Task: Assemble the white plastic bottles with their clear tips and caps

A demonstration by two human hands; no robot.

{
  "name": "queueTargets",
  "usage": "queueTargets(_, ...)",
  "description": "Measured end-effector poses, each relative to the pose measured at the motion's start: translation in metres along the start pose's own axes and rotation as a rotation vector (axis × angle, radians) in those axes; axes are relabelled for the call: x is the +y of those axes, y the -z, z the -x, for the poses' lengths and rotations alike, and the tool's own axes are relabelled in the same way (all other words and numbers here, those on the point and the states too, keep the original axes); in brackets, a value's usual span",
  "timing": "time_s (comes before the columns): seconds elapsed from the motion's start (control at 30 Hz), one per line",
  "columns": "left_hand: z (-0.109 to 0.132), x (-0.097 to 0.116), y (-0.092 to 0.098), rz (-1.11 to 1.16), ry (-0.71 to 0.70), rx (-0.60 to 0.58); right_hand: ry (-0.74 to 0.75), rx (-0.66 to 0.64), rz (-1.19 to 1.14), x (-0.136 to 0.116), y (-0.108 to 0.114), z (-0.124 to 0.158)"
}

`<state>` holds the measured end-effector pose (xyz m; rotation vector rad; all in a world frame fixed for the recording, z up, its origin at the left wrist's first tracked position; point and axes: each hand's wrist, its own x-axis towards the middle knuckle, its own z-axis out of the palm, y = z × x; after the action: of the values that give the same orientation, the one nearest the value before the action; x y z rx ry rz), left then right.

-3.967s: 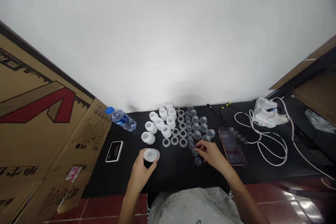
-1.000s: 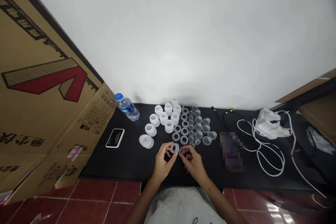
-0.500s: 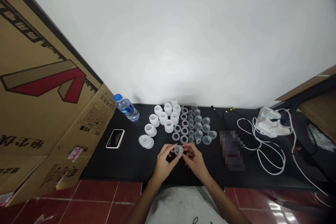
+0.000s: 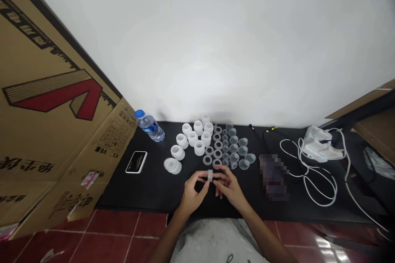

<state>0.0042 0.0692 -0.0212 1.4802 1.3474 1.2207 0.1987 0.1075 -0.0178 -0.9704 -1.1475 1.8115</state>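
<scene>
My left hand (image 4: 193, 191) and right hand (image 4: 230, 187) pinch a frosted ring (image 4: 210, 175) on edge between fingertips; one nested stack (image 4: 172, 166) looks done, with white cups (image 4: 199, 148), grey rings (image 4: 207, 160) and clear caps (image 4: 233, 147) left in rows.

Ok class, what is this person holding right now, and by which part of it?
A small translucent ring, seen edge-on, held by its outer edge between the fingertips of the left hand and the right hand.

Frosted translucent plastic ring (image 4: 210, 175), matt white plastic collars (image 4: 199, 148), glossy clear plastic caps (image 4: 243, 164), rough corrugated cardboard (image 4: 61, 90)
</scene>
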Motion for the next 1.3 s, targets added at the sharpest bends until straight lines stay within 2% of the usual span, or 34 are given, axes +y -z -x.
queueTargets(0.1,0.0,-0.001,0.001,0.024,-0.008,0.001,-0.001,0.002,0.02,-0.002,0.001,-0.001)
queueTargets(0.33,-0.001,-0.01,-0.005,-0.01,-0.044,0.104,0.003,-0.002,0.141,-0.005,0.005,-0.001)
queueTargets(0.5,-0.002,-0.01,-0.005,-0.07,-0.063,0.077,0.054,0.026,0.294,-0.006,0.006,-0.001)
queueTargets(0.67,0.0,-0.01,-0.004,-0.094,-0.071,0.032,0.198,0.09,0.508,-0.01,0.004,0.0)
queueTargets(0.77,0.001,-0.011,-0.003,-0.067,-0.048,0.0,0.248,0.085,0.571,-0.013,0.003,0.0)
queueTargets(1.07,0.002,-0.012,-0.004,-0.06,-0.025,-0.032,0.223,0.094,0.667,-0.01,0.002,0.001)
queueTargets(1.3,0.0,-0.008,-0.004,-0.111,-0.099,0.056,0.22,0.087,0.7,-0.011,0.006,0.001)
